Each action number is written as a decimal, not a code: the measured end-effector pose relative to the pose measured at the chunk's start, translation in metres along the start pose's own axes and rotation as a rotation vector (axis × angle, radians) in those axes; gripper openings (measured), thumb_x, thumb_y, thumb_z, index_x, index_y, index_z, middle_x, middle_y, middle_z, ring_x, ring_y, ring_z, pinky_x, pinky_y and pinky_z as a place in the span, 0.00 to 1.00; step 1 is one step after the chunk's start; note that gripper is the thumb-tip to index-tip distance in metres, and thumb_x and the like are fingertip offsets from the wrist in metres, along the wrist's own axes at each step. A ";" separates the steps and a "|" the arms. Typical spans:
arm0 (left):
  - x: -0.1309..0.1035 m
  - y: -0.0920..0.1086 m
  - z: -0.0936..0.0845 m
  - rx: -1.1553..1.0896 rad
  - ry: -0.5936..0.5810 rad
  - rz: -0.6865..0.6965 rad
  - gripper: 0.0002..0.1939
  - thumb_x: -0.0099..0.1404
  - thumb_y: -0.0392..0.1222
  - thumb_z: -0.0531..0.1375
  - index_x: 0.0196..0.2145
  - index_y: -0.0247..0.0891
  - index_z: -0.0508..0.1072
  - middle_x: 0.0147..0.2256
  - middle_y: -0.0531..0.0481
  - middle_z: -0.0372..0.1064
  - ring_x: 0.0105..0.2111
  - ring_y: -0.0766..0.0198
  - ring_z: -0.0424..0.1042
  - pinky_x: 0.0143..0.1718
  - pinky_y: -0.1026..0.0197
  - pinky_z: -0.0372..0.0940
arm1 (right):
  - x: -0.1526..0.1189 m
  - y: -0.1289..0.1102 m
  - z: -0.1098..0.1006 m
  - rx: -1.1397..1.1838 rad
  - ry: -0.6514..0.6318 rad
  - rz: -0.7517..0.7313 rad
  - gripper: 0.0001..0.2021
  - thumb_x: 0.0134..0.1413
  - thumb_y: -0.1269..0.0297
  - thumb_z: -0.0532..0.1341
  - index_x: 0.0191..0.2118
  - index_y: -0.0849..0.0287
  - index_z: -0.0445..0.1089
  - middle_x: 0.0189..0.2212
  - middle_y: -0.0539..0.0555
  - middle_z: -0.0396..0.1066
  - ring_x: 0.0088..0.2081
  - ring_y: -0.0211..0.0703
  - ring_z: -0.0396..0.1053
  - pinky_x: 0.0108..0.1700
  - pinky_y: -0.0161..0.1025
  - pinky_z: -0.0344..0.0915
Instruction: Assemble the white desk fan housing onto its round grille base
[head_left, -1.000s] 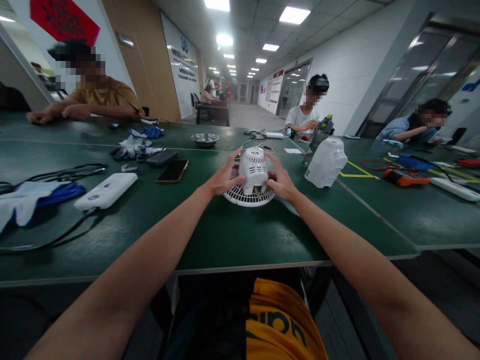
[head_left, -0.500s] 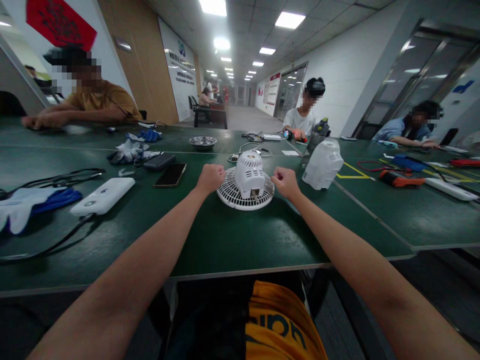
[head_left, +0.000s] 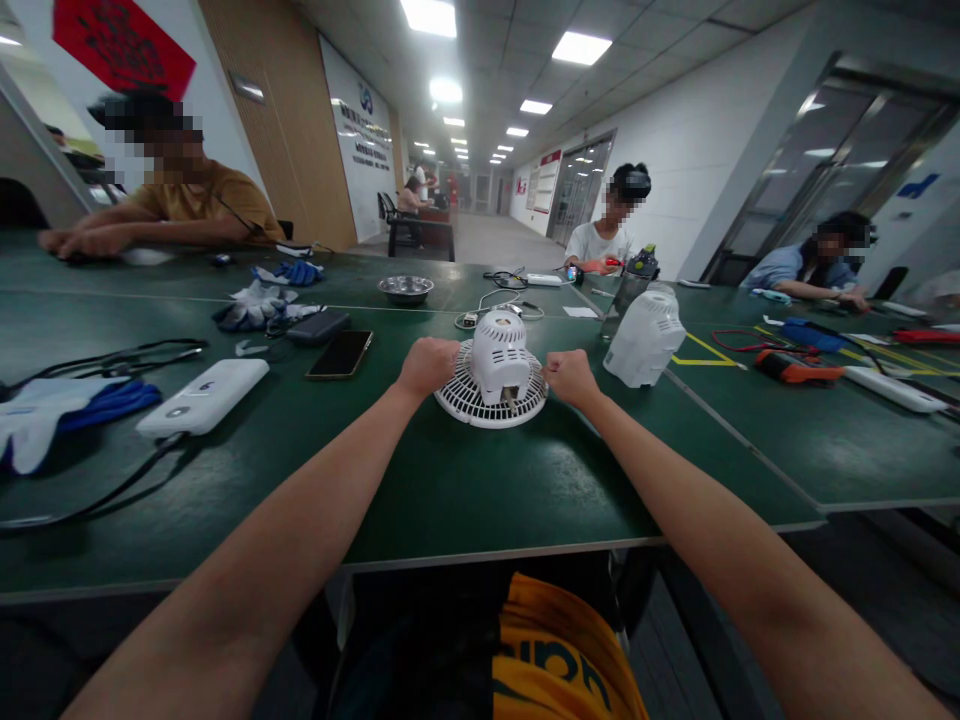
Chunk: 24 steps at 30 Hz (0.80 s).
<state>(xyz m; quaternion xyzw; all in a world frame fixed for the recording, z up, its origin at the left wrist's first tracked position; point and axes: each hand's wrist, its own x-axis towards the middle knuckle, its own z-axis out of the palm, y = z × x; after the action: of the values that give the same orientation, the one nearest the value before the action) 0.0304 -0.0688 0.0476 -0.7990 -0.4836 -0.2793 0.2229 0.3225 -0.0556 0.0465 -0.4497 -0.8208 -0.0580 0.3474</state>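
Note:
A white fan part [head_left: 499,352] stands in front of me, its slotted motor housing upright on a round grille [head_left: 463,402]. To the left of the grille is my left hand [head_left: 430,366], closed in a fist with its knuckles by the rim. My right hand [head_left: 570,378] makes a fist at the opposite side, close to the rim. I see nothing held in either fist; whether they touch the grille is hard to tell. Further right stands a white plastic housing [head_left: 643,337], apart from my right hand.
On the green table [head_left: 495,490], a phone [head_left: 340,355], a white power bank [head_left: 204,398] and gloves [head_left: 67,410] lie left. A metal bowl [head_left: 406,290] and cable [head_left: 491,300] are behind the fan. A bottle [head_left: 626,285] and multimeter [head_left: 799,367] are right. Other people sit around.
The view has shifted slightly. Both my fists remain closed on either side of the grille. Across the table, a person's hands have moved a little with a red item.

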 end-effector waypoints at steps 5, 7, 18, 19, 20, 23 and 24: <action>0.000 0.004 -0.002 0.039 0.052 0.055 0.16 0.65 0.34 0.50 0.23 0.34 0.72 0.21 0.43 0.71 0.19 0.62 0.64 0.22 0.60 0.46 | -0.001 -0.001 0.000 -0.056 -0.051 -0.098 0.14 0.47 0.71 0.55 0.15 0.57 0.52 0.13 0.45 0.51 0.19 0.33 0.46 0.28 0.35 0.48; -0.001 0.005 -0.002 0.043 0.075 0.072 0.17 0.65 0.34 0.50 0.22 0.34 0.71 0.20 0.44 0.69 0.18 0.63 0.62 0.22 0.60 0.46 | -0.001 0.000 0.001 -0.085 -0.068 -0.139 0.13 0.47 0.71 0.56 0.16 0.58 0.56 0.14 0.46 0.53 0.19 0.33 0.46 0.27 0.35 0.48; 0.002 0.023 -0.019 -0.044 0.549 0.112 0.15 0.63 0.36 0.55 0.19 0.40 0.61 0.19 0.51 0.61 0.21 0.64 0.59 0.25 0.58 0.51 | -0.015 -0.035 -0.010 -0.304 0.085 -0.622 0.16 0.59 0.72 0.52 0.21 0.59 0.66 0.16 0.48 0.62 0.20 0.34 0.50 0.26 0.36 0.45; 0.004 0.030 -0.025 -0.100 0.589 0.142 0.14 0.63 0.37 0.55 0.20 0.40 0.62 0.20 0.50 0.61 0.22 0.62 0.61 0.26 0.58 0.54 | -0.017 -0.044 -0.010 -0.302 0.106 -0.701 0.16 0.59 0.73 0.52 0.21 0.59 0.66 0.16 0.48 0.61 0.19 0.35 0.51 0.26 0.36 0.46; 0.005 0.039 -0.032 -0.161 0.614 0.165 0.11 0.63 0.39 0.55 0.22 0.40 0.64 0.21 0.49 0.63 0.25 0.61 0.63 0.28 0.57 0.57 | -0.020 -0.053 -0.008 -0.310 0.118 -0.752 0.16 0.60 0.72 0.52 0.21 0.59 0.66 0.16 0.48 0.62 0.19 0.35 0.52 0.26 0.36 0.47; 0.008 0.066 -0.050 -0.346 0.555 0.295 0.08 0.64 0.42 0.54 0.36 0.38 0.72 0.35 0.43 0.73 0.38 0.54 0.71 0.42 0.49 0.64 | -0.024 -0.070 0.003 -0.296 0.102 -0.852 0.12 0.58 0.72 0.55 0.24 0.59 0.68 0.17 0.48 0.65 0.20 0.35 0.56 0.26 0.36 0.52; 0.008 0.075 -0.054 -0.404 0.480 0.373 0.11 0.65 0.42 0.54 0.41 0.37 0.73 0.41 0.42 0.74 0.42 0.53 0.71 0.45 0.48 0.65 | -0.025 -0.072 0.007 -0.270 0.093 -0.844 0.11 0.58 0.72 0.56 0.26 0.60 0.69 0.18 0.48 0.67 0.21 0.36 0.58 0.27 0.36 0.54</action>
<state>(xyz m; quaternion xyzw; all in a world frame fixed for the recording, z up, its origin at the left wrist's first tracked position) 0.0884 -0.1302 0.0871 -0.8131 -0.1986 -0.5032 0.2150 0.2717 -0.1127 0.0417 -0.1134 -0.9011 -0.3214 0.2681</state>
